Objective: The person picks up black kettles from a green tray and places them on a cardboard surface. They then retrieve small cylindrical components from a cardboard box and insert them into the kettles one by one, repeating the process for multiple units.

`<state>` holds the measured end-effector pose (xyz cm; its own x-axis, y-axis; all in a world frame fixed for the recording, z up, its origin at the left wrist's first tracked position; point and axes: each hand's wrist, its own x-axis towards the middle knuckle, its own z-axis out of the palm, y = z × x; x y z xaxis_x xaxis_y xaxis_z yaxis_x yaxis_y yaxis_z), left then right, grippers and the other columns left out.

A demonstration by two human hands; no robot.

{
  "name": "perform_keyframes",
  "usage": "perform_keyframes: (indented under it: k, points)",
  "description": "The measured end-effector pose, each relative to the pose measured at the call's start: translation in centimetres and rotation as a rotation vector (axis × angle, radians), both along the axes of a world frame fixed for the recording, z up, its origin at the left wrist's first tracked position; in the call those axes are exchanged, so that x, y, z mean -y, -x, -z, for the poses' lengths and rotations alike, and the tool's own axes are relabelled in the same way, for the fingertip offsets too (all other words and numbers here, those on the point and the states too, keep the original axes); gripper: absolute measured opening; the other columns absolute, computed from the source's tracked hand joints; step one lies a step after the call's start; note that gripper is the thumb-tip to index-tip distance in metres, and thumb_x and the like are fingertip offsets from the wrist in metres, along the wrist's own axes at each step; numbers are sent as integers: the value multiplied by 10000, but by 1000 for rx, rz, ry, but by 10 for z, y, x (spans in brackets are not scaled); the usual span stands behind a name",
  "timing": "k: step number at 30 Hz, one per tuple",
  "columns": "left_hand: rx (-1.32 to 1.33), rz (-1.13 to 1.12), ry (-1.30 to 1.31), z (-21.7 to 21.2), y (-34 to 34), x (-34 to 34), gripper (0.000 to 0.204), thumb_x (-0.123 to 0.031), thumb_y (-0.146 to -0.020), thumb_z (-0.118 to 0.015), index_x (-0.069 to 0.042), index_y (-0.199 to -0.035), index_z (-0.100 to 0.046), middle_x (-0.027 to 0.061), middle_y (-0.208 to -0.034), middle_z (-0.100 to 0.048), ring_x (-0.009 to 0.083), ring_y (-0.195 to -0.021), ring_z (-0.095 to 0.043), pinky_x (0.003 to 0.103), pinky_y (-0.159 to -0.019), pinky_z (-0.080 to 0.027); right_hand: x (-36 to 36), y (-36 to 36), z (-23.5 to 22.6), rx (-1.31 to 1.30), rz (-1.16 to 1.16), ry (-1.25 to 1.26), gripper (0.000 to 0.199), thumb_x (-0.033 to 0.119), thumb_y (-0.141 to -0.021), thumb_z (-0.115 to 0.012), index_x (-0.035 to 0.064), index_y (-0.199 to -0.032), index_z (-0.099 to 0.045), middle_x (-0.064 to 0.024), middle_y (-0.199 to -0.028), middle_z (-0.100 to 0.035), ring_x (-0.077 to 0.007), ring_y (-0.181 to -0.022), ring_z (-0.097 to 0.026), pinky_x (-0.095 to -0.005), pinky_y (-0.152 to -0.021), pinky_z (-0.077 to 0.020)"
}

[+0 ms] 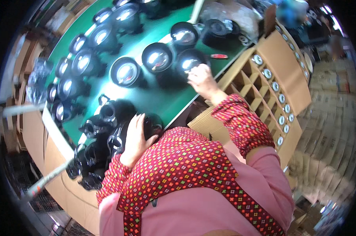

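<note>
My right hand (203,82) has its fingers closed at the near rim of a glossy black round bowl-like part (189,59) on the green tabletop (170,100). Two similar round parts with shiny insides, one (157,57) and another (125,72), stand to its left. My left hand (135,138), fingers stretched out, lies against a pile of black handle-like parts (97,153) at the table's near edge. Beside its fingertips sits a dark rounded piece (153,122), partly hidden by the hand.
Several more black round parts (84,62) stand in rows at the left. A divided cardboard box (247,80) holding silver-topped items is right of the table. A small red tool (219,56) and clear plastic bags (233,17) lie at the far right. Stacked cardboard (327,118) stands beyond.
</note>
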<state>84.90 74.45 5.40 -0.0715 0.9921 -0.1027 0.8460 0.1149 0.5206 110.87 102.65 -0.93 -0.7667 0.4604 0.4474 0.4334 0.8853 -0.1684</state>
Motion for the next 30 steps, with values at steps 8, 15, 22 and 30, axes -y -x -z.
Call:
perform_keyframes:
  k: [8,15,22,30]
  points:
    - [-73,-154,-151,39,0,17,836,-187,-707,-919,12,-1410,-514,224,-1370,-590,411,-1303,-557,473,-1135,-444,6,12,-27,-132,111,98,389,370,-847,-829,133,-1123,-690,-74,-1143,-654,-295,-1201,-575,-549,-1183,-322]
    - [-76,-212,-198,30,12,-9,793,-188,-724,-908,-15,-1402,-533,215,-1348,-596,402,-1280,-575,461,-1119,-458,-92,-140,-49,-167,1009,-55,382,322,-920,-772,100,-1216,-679,-198,-1178,-662,-416,-1152,-584,-533,-1010,-461]
    - [-101,-293,-242,42,6,-43,806,-218,-736,-905,-8,-1411,-517,224,-1333,-591,406,-1281,-563,464,-1120,-453,-176,-225,-23,335,1307,607,558,586,-961,-638,144,-1282,-750,-184,-1369,-693,-413,-1287,-639,-571,-1106,-485]
    - [-5,-287,-338,15,-6,-53,903,-202,-789,-883,5,-1526,-403,252,-1542,-431,440,-1434,-433,491,-1220,-344,-177,-244,-43,436,1218,449,412,498,-899,-758,153,-1115,-820,-147,-1259,-751,-344,-1244,-648,-561,-1049,-455]
